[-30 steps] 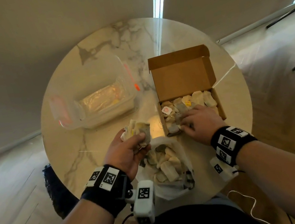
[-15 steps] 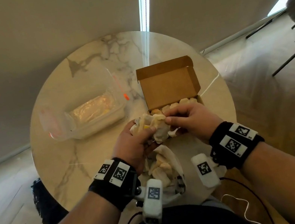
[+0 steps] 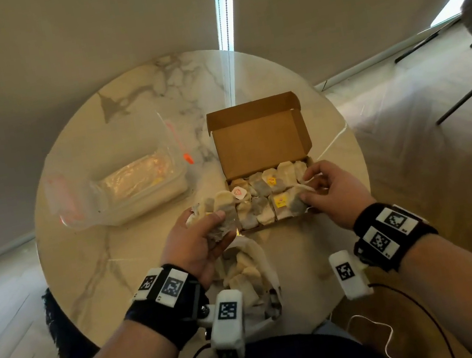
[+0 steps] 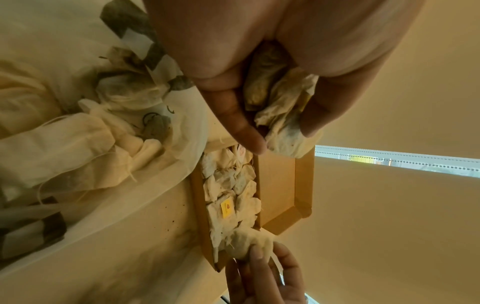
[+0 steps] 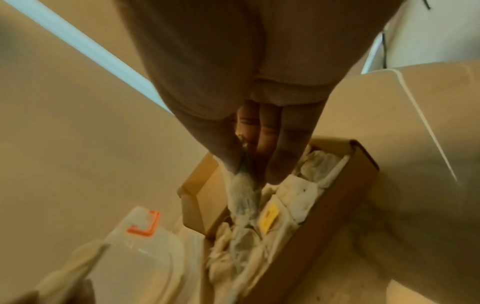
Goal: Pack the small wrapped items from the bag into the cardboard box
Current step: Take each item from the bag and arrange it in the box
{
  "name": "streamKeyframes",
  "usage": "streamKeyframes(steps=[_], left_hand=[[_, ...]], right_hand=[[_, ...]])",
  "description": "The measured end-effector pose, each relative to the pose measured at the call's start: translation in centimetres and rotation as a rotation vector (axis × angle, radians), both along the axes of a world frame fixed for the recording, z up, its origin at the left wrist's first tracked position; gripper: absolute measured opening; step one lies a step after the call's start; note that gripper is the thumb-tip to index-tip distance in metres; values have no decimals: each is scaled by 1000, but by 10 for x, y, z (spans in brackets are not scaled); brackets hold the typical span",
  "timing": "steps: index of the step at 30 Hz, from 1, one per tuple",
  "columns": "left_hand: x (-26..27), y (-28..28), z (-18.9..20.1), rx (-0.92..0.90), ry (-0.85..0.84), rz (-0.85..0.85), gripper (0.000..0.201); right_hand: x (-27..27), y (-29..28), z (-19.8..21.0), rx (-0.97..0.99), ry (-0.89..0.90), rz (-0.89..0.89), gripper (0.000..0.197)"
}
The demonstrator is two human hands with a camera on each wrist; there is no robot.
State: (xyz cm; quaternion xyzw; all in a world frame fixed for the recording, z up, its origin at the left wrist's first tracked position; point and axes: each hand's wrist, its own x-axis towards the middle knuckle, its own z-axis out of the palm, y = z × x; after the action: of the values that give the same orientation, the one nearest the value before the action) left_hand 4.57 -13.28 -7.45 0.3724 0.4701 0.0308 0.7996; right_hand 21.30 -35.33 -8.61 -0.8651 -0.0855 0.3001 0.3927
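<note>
Before me stands a round marble worktop. On it lie an open cardboard box filled with tea bags, a clear plastic container with orange clips to the box's left, and a white bag of tea bags nearest me.

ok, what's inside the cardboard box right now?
The cardboard box holds two rows of small wrapped items, some with yellow or red tags. The right hand pinches one at its right end. The box floor and any lower layer are covered.
</note>
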Motion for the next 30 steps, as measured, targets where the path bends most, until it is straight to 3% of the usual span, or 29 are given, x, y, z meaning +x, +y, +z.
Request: streamKeyframes(steps=[4,12,16,20,24,28,30], left_hand=[[-3,-5,-6,13,54,62,18],[-2,-23,0,31,36,101,17],[0,-31,2,6,14,136,18],[4,-38,3,-16,18,173,22],[11,-46,1,7,36,191,33],[22,-58,2,61,27,155,36],[30,-65,2,81,9,131,34]], right_hand=[[15,18,-16,-124,-10,225,30],[15,36,-31,-177,-170,390,31],[21,32,-37,-144,-229,476,38],[25,23,-47,-204,-435,607,27],[24,25,-56,-301,-411,802,28],[30,25,-49,-284,-393,804,27],[31,21,-39,-134,-285,684,17]])
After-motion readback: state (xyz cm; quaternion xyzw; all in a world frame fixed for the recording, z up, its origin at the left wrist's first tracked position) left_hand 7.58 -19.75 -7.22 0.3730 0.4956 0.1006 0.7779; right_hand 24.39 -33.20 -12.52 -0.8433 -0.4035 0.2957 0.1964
